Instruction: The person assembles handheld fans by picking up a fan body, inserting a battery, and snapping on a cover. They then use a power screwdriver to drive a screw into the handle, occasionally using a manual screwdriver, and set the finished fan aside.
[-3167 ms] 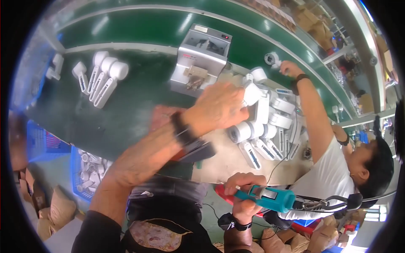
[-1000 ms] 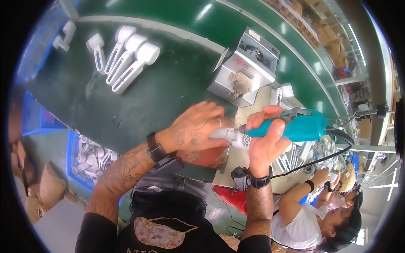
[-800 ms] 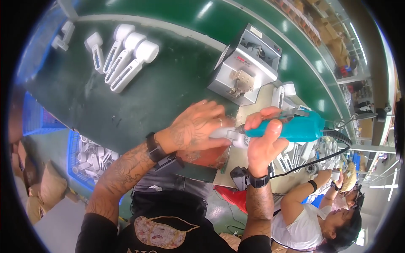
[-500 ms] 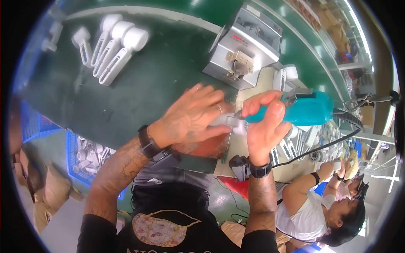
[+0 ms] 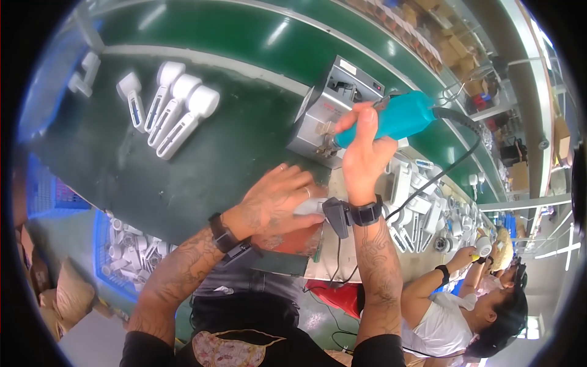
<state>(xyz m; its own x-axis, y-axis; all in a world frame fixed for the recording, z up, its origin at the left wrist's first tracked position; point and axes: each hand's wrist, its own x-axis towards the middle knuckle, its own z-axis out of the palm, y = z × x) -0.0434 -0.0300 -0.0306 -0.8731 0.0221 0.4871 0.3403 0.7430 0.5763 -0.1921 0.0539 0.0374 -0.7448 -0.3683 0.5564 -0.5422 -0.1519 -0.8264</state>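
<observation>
My left hand (image 5: 278, 202) lies over a white plastic part (image 5: 310, 207) and holds it down on the bench, fingers curved across it and hiding most of it. In my right hand (image 5: 367, 150) is a teal electric screwdriver (image 5: 406, 116), gripped near its nose. The screwdriver's tip is at the front of a grey metal machine (image 5: 312, 122), which looks like a screw feeder. Whether a screw is on the tip cannot be made out. A dark boxy device on my right wrist covers the right end of the white part.
Several white parts with round heads and slotted handles (image 5: 183, 116) lie at the far left of the green bench. More white parts (image 5: 422, 214) crowd the right side. A blue crate (image 5: 99, 257) of parts stands lower left. A cable hangs from the screwdriver; a co-worker (image 5: 437, 306) sits at right.
My right hand has lifted the screwdriver away from the white part and carried it to the metal machine's front. My left hand stays on the part. The whole view has shifted slightly.
</observation>
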